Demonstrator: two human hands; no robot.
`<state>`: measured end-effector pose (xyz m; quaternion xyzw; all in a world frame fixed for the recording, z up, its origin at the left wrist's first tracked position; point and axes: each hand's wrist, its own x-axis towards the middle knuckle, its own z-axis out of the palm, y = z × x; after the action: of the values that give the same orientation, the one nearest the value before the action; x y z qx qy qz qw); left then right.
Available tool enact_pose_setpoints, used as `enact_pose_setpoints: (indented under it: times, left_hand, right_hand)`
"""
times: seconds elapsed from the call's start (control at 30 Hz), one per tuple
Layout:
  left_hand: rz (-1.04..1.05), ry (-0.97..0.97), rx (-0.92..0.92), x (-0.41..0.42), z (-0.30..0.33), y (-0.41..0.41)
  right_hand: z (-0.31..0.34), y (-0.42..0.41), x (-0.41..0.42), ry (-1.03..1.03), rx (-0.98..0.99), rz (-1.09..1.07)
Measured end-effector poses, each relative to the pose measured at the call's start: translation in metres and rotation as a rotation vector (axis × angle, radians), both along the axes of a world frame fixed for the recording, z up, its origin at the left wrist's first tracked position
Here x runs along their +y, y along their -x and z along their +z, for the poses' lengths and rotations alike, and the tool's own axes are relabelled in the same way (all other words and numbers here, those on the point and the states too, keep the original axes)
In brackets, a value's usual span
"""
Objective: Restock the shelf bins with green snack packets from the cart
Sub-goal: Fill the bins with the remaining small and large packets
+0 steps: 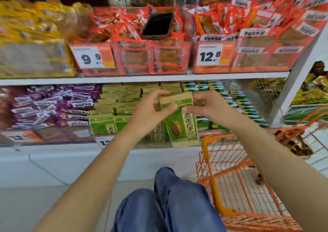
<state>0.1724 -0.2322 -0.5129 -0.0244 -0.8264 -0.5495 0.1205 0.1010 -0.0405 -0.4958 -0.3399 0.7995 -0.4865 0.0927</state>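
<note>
I hold a green snack packet [182, 125] upright in front of the lower shelf. My left hand [152, 109] pinches its tan top edge from the left, and my right hand [204, 104] pinches the same edge from the right. Behind it, the lower-shelf bin [113, 107] is packed with matching green and tan packets. The orange wire cart [236, 175] stands at my lower right; its visible floor holds almost nothing.
Purple packets [53, 106] fill the bin to the left, and green-white packets [239, 100] the bin to the right. The upper shelf carries orange-red snack bins with price tags and a dark phone [158, 26] lying on the packets. My knees in blue jeans [163, 205] are below.
</note>
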Motion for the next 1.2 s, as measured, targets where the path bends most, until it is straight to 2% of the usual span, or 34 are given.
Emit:
enact_pose_setpoints:
  times: [0.13,0.33,0.43,0.63,0.77,1.0,1.1,1.2]
  left_hand:
    - [0.151,0.058,-0.01,-0.05,-0.001,-0.007]
    - [0.065,0.126,-0.079,-0.066,-0.003,-0.008]
    - [0.018,0.263,-0.127,-0.068,-0.007,-0.01]
    - [-0.059,0.321,-0.12,-0.066,-0.016,-0.008]
    - [-0.012,0.358,-0.03,-0.069,-0.021,0.003]
    - [-0.047,0.395,-0.077,-0.071,-0.033,0.007]
    - [0.058,0.504,-0.066,-0.072,-0.033,0.015]
    - [0.094,0.6,-0.096,-0.074,-0.022,0.026]
  right_hand:
    - [-0.01,0.0,-0.041,0.075,0.096,-0.122]
    - [-0.035,-0.004,-0.082,0.038,0.309,-0.226]
    - [-0.051,-0.009,-0.089,0.066,0.347,-0.212]
    - [-0.072,-0.013,-0.087,0.162,0.397,-0.252]
    - [-0.074,-0.009,-0.085,0.121,0.449,-0.235]
    - [-0.085,-0.007,-0.08,-0.033,0.572,-0.243]
    - [-0.079,-0.004,-0.089,-0.125,0.626,-0.315]
    - [-0.069,0.005,-0.094,-0.133,0.702,-0.284]
